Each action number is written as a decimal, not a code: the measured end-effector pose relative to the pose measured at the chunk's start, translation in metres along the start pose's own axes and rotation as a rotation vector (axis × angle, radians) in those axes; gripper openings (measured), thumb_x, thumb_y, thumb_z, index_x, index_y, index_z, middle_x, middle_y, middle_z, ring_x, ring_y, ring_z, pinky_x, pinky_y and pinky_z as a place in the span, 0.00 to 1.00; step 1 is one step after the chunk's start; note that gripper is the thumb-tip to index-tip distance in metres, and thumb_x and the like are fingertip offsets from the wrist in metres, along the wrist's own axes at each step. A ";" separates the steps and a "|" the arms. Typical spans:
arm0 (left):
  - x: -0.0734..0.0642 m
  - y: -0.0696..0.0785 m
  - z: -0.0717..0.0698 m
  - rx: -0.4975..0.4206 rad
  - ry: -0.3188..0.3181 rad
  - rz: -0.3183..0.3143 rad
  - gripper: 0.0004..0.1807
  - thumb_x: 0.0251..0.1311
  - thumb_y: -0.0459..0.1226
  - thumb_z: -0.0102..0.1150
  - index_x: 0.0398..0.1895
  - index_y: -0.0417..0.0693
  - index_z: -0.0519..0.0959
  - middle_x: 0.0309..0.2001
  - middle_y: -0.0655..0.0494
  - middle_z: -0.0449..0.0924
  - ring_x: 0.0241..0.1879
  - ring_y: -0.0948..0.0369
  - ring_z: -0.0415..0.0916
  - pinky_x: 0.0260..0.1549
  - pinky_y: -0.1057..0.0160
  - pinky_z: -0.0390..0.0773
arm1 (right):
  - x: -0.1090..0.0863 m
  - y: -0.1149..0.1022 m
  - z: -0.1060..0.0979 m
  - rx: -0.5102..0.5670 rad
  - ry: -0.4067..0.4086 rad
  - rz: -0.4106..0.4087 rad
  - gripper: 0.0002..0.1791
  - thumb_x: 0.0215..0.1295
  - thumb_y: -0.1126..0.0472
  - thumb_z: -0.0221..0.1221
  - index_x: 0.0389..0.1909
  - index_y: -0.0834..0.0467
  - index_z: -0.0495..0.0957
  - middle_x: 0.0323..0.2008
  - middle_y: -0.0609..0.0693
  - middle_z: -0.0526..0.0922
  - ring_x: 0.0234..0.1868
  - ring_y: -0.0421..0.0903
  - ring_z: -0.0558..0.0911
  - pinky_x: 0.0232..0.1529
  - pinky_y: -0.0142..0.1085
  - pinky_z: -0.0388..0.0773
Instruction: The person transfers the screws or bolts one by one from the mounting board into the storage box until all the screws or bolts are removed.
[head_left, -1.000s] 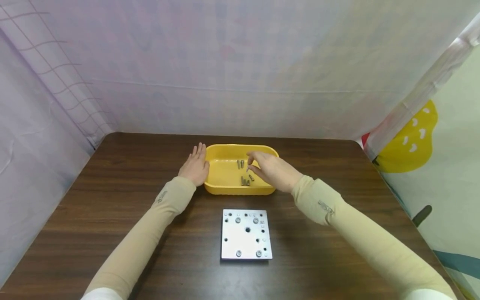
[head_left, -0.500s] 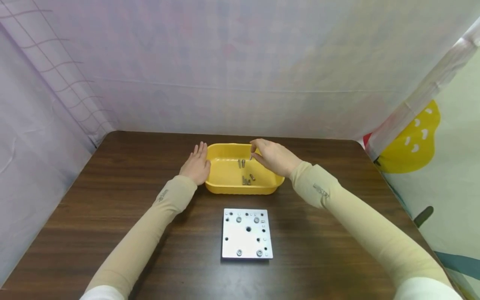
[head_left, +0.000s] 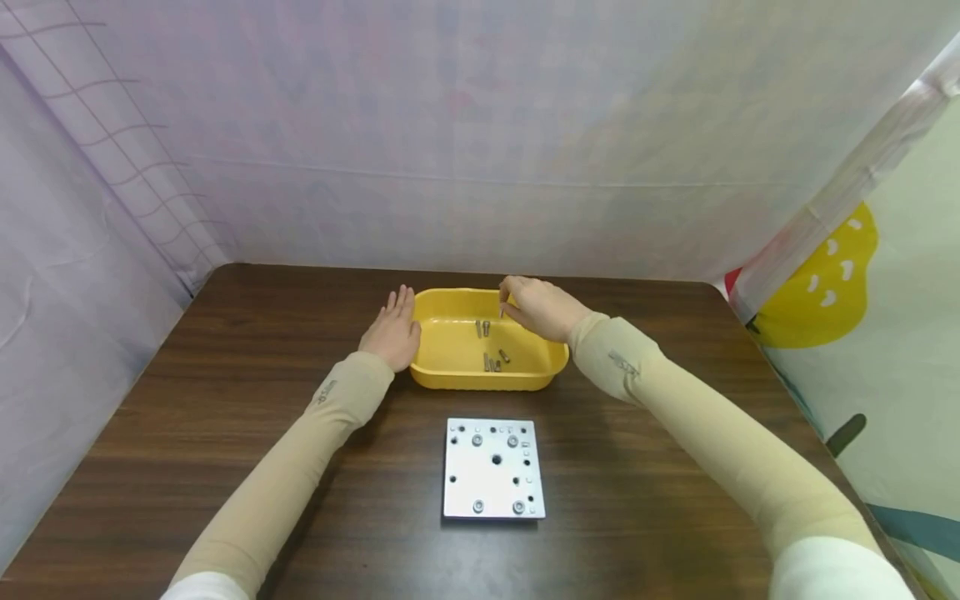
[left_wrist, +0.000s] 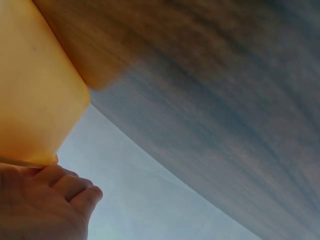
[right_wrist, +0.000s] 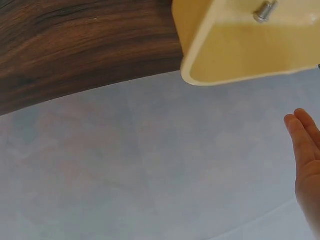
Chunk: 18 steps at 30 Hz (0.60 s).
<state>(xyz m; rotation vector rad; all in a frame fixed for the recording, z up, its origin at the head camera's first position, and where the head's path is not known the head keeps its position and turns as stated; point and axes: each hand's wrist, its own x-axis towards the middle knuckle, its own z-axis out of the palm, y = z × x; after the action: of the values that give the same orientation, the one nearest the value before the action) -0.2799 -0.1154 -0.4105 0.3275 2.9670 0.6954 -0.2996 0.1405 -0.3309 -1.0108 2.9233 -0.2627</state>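
My left hand [head_left: 392, 335] rests against the left rim of a yellow plastic tray [head_left: 483, 382], its fingers extended. Over the tray's far right part, my right hand [head_left: 546, 308] pinches a small metal screw [head_left: 501, 313] between thumb and fingertips; most of it is hidden. Several loose screws [head_left: 486, 363] lie on the tray floor below. In the left wrist view, my fingers [left_wrist: 75, 189] touch the tray wall [left_wrist: 40, 85]. The right wrist view catches part of my right hand [right_wrist: 307, 160] beside the tray rim [right_wrist: 192, 72] and one loose screw [right_wrist: 265, 11].
A square silver metal plate [head_left: 480, 482] with holes and several socket-head screws lies nearer me on the dark wooden table [head_left: 300, 517]. Pale curtains [head_left: 450, 167] hang behind the table and at both sides.
My right hand has moved away from me, from above the tray's middle to its far right part, holding the screw. My left hand and the metal plate stay in place.
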 end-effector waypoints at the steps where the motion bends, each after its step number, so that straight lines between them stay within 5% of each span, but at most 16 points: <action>1: 0.000 0.000 0.000 -0.001 -0.001 -0.001 0.33 0.77 0.40 0.29 0.78 0.35 0.38 0.79 0.41 0.33 0.79 0.46 0.33 0.78 0.49 0.41 | 0.002 0.001 0.002 -0.005 -0.014 0.004 0.12 0.76 0.59 0.51 0.51 0.63 0.74 0.47 0.57 0.82 0.45 0.52 0.84 0.47 0.44 0.83; 9: 0.001 0.000 0.003 -0.011 0.001 -0.003 0.33 0.77 0.41 0.29 0.78 0.36 0.38 0.80 0.41 0.34 0.79 0.46 0.34 0.78 0.49 0.42 | 0.013 0.003 0.017 -0.051 -0.062 0.000 0.15 0.76 0.57 0.51 0.54 0.63 0.75 0.48 0.58 0.82 0.46 0.52 0.84 0.50 0.43 0.83; 18: 0.000 0.002 0.002 -0.010 -0.001 -0.008 0.33 0.77 0.41 0.28 0.78 0.37 0.37 0.80 0.43 0.32 0.79 0.47 0.34 0.78 0.50 0.41 | 0.008 0.005 0.021 -0.060 -0.011 -0.021 0.17 0.75 0.59 0.53 0.56 0.65 0.76 0.51 0.60 0.82 0.49 0.55 0.84 0.53 0.45 0.83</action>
<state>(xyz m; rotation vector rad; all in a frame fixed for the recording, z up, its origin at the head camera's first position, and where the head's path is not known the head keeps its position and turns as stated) -0.2794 -0.1131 -0.4113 0.3153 2.9607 0.7087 -0.3071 0.1358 -0.3525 -1.0485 2.9287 -0.1712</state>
